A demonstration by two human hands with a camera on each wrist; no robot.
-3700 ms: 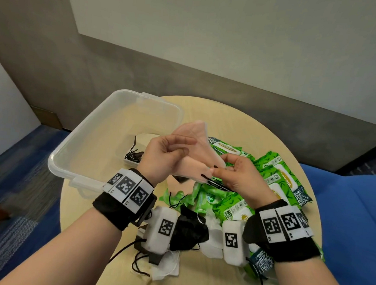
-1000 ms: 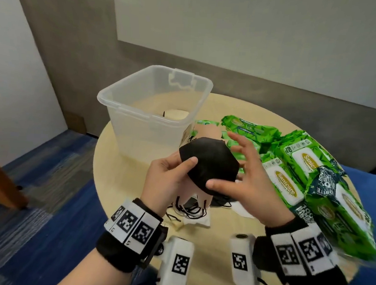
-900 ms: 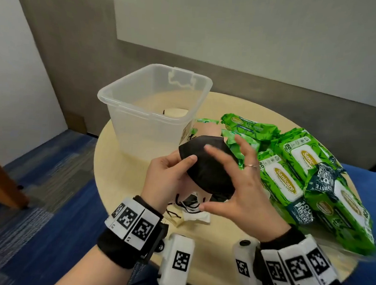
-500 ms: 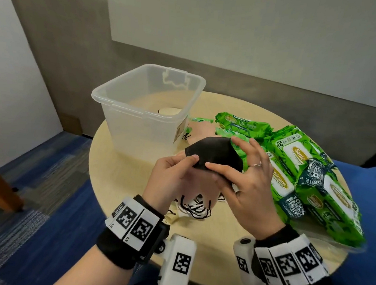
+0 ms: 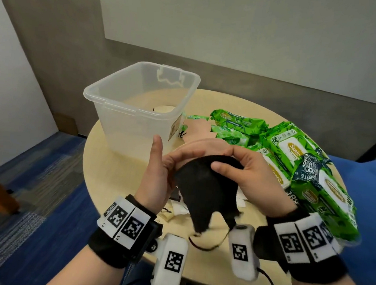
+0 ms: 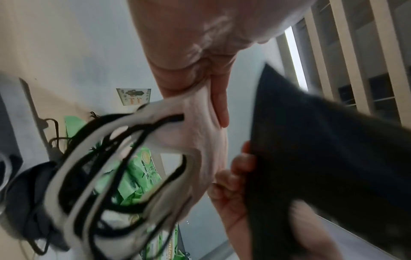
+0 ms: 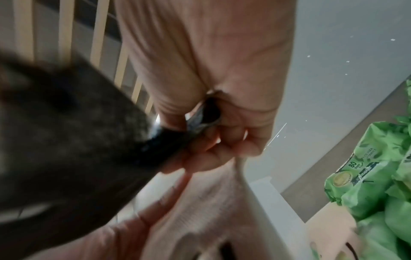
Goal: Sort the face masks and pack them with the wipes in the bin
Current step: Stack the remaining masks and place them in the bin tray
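A black face mask (image 5: 203, 190) hangs in front of me, its ear loop (image 5: 200, 245) dangling low. My right hand (image 5: 223, 162) pinches its upper edge; in the right wrist view the curled fingers (image 7: 206, 154) clamp the dark fabric (image 7: 77, 149). My left hand (image 5: 176, 161) curls its fingers round a stack of pink masks (image 5: 207, 143) just behind the black one, thumb sticking up free. The left wrist view shows the pink masks (image 6: 200, 140) with black loops and the black mask (image 6: 322, 158) to their right. The clear plastic bin (image 5: 109, 101) stands at the table's far left.
Several green wipes packs (image 5: 291, 149) lie piled on the right of the round table (image 5: 101, 158), the nearest (image 5: 325, 196) by my right wrist. One pale mask (image 5: 162, 109) lies inside the bin. A pink mask (image 5: 198, 126) lies beside it; white masks (image 5: 180, 210) are under my hands.
My right hand went from lying flat on the black mask to pinching its top edge. The mask now hangs down off the pink stack. My left thumb has lifted off it.
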